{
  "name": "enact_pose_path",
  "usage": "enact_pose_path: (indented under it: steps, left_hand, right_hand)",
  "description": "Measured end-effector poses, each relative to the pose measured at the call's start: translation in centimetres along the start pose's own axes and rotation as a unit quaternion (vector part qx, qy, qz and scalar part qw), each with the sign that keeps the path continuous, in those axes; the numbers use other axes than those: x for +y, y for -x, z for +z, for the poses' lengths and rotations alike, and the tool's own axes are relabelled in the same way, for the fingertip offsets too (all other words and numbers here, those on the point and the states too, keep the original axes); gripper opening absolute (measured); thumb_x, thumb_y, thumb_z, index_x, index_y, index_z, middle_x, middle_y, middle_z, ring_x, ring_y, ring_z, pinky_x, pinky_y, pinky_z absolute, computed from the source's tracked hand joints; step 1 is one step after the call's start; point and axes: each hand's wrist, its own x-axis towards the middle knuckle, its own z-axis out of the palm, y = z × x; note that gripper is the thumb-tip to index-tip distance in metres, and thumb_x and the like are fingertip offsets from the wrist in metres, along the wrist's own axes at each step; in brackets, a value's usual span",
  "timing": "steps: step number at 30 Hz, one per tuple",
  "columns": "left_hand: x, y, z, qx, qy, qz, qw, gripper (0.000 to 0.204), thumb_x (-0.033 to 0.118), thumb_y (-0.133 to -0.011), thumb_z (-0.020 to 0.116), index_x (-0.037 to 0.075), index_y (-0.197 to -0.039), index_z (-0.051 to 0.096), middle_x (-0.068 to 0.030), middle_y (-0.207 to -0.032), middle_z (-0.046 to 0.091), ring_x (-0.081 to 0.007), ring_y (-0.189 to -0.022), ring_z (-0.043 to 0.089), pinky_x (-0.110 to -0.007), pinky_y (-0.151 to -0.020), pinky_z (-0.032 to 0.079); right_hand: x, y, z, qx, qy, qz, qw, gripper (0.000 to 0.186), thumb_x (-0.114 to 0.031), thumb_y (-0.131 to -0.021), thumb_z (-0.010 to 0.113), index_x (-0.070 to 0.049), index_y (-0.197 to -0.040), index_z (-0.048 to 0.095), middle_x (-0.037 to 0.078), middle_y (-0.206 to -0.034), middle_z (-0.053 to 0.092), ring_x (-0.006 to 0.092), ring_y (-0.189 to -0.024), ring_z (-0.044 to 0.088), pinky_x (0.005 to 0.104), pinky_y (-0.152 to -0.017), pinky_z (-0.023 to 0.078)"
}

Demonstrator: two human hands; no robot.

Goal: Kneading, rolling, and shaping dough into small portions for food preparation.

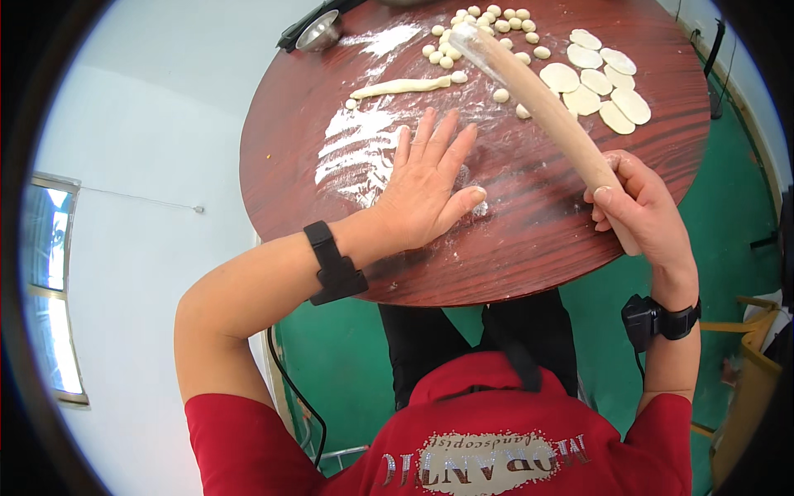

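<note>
My left hand [424,188] lies over the floured table with its fingers spread, just below a long rope of dough [401,88]. Whether something is under the palm cannot be made out. In my right hand [641,202] is a wooden rolling pin [554,116], gripped near its lower end and slanting up to the far left. Its far tip is near a heap of small dough balls [490,25]. Several flat dough wrappers [595,80] lie to the right of the pin, some overlapping. A few loose dough balls [501,96] sit beside the pin.
The round dark red wooden table [289,190] fills the middle. White flour [351,153] is spread left of my left hand. A metal bowl [321,31] stands at the far left edge. A yellow chair [748,364] stands at the right on the green floor [686,223].
</note>
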Motion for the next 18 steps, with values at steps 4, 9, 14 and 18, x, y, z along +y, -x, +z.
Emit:
enact_pose_path:
  steps: [4,9,14,18]
  left_hand:
    - [-0.35,0.05,0.84,0.002,-0.019,-0.023,1.000,0.074,0.047,-0.096,0.044,0.002,-0.151,0.022,-0.0261,-0.157,0.016,-0.0469,-0.146,0.009,-0.060,-0.116,0.006]
    - [-0.14,-0.12,0.89,0.004,-0.014,-0.048,0.999,0.075,0.047,-0.095,0.044,0.002,-0.151,0.021,-0.0266,-0.157,0.015,-0.0471,-0.146,0.010,-0.059,-0.116,0.006]
    - [-0.22,0.12,0.93,0.014,-0.011,-0.050,0.999,0.075,0.045,-0.095,0.044,0.003,-0.152,0.019,-0.0272,-0.157,0.014,-0.0472,-0.146,0.010,-0.059,-0.116,0.007]
    - [-0.10,-0.03,0.93,0.004,0.003,-0.054,0.999,0.076,0.041,-0.095,0.043,0.003,-0.154,0.013,-0.0261,-0.158,0.010,-0.0468,-0.147,0.007,-0.060,-0.115,0.004]
  right_hand:
    - [0.13,-0.20,-0.06,-0.003,-0.003,-0.004,1.000,0.024,-0.015,-0.090,0.066,-0.002,-0.109,0.057,-0.002,-0.085,0.057,0.0037,-0.072,0.055,0.0199,-0.064,0.050]
    - [0.43,-0.27,-0.17,0.000,0.001,-0.007,1.000,0.025,-0.014,-0.090,0.066,-0.002,-0.110,0.057,-0.001,-0.085,0.058,0.0036,-0.072,0.055,0.0198,-0.064,0.049]
    - [0.21,-0.13,-0.12,-0.010,0.003,-0.017,1.000,0.025,-0.015,-0.091,0.066,-0.002,-0.110,0.056,-0.002,-0.084,0.057,0.0035,-0.072,0.055,0.0198,-0.064,0.049]
    - [-0.07,0.04,0.07,0.006,0.006,-0.006,1.000,0.024,-0.016,-0.091,0.066,-0.002,-0.109,0.057,-0.002,-0.083,0.057,0.0037,-0.071,0.055,0.0198,-0.064,0.049]
